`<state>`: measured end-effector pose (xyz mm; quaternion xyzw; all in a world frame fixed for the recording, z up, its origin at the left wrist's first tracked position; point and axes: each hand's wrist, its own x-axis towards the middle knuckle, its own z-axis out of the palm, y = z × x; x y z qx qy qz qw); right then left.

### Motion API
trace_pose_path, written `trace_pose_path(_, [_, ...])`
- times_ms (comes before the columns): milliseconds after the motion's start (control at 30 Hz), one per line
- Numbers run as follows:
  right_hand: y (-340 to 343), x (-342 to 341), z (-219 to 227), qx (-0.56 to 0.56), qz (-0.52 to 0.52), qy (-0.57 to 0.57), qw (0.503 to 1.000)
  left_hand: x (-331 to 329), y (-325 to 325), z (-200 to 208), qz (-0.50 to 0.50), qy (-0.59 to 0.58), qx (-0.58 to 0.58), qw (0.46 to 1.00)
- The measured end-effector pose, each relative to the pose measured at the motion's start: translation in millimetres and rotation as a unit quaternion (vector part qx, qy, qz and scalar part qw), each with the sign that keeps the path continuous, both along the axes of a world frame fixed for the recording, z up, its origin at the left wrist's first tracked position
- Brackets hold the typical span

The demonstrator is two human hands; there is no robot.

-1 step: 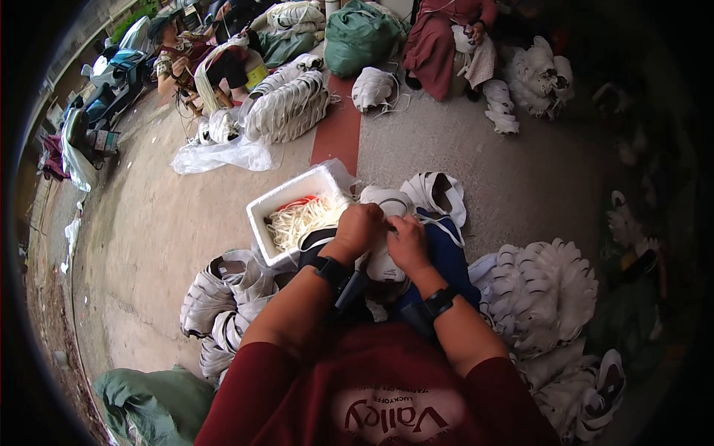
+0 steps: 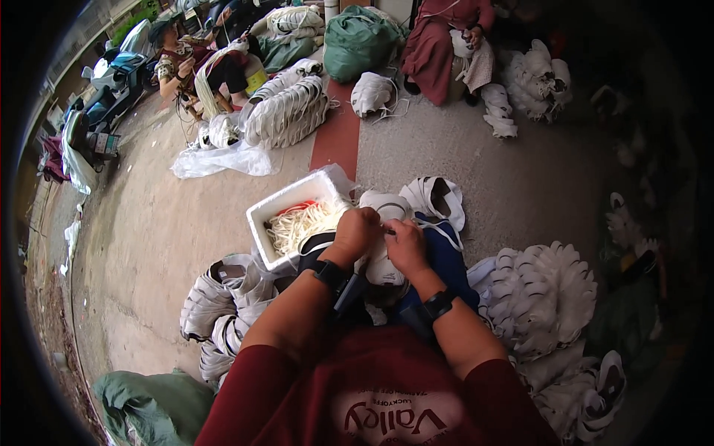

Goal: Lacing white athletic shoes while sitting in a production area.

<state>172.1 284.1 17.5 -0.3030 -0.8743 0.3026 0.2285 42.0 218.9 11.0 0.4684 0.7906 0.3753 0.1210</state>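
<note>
A white shoe upper (image 2: 384,269) lies in my lap, beneath both hands. My left hand (image 2: 355,236) is closed over its left side, knuckles up. My right hand (image 2: 406,245) is pinched at its upper right, fingertips close to the left hand. What either pinch holds is hidden by the fingers. Just beyond the left hand stands a white foam box (image 2: 262,236) with a heap of cream shoelaces (image 2: 301,227) and something red inside. Another white upper (image 2: 439,197) with a dark lining rests past my right hand, over blue cloth (image 2: 446,256).
Stacked white uppers lie at my left (image 2: 216,297) and right (image 2: 539,293). A green sack (image 2: 156,401) is at the lower left. Farther off are a nested row of uppers (image 2: 286,111), another green sack (image 2: 362,44), scooters (image 2: 111,93) and two seated people handling white pieces.
Both of my hands have shifted very slightly and stay closed over the shoe upper. The far-left person's arms have moved a little.
</note>
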Motion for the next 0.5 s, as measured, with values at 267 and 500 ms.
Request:
trace_pose_path(267, [-4.5,-11.6,-8.4,0.065,-0.032,0.001,0.997,8.0,-15.5,-1.2,0.063,-0.047,0.0,0.997])
trace_pose_path(500, [-6.8,-13.6,-14.7,0.095,-0.034,-0.001,0.995,0.9,-21.5,6.4,-0.192,0.231,-0.011,0.954])
